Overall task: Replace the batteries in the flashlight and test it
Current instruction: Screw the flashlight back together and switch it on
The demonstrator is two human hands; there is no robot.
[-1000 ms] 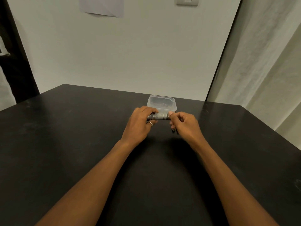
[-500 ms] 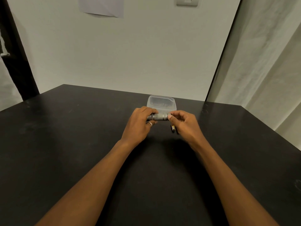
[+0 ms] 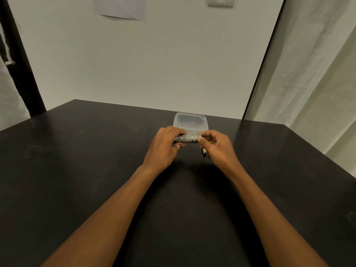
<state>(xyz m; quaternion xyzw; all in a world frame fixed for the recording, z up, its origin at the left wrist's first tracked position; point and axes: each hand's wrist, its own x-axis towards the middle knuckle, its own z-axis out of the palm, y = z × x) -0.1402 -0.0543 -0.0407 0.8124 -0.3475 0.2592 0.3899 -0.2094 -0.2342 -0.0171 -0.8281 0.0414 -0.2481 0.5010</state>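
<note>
Head view, and there's a sheet of paper (image 3: pixel 119 6) high on the wall, nothing legible on it from here, with a switch plate (image 3: pixel 220 1) off to its right. Any marking on the flashlight (image 3: pixel 186 139) is too small to read.

Over to the containers: one clear tub (image 3: pixel 203 124) with no lid, sitting on the black desk (image 3: pixel 77 170) towards the far edge. Dark bits lie along its far side, but what they are I can't tell.

Now the flashlight itself: short, grey metal, ribbed in bands along the barrel. It's held level, lying left to right, just in front of the tub's near wall. The left hand (image 3: pixel 163 149) is wrapped round the left end, fingers curled over the top, a ring (image 3: pixel 177 146) catching the light. The right hand (image 3: pixel 215 147) pinches the right end between thumb and fingertips, so that end is hidden.

Tucked under the right hand, a battery (image 3: pixel 204 151) lies on the desk, dark with a yellowish end poking out. Both forearms stretch straight in from the near edge.
</note>
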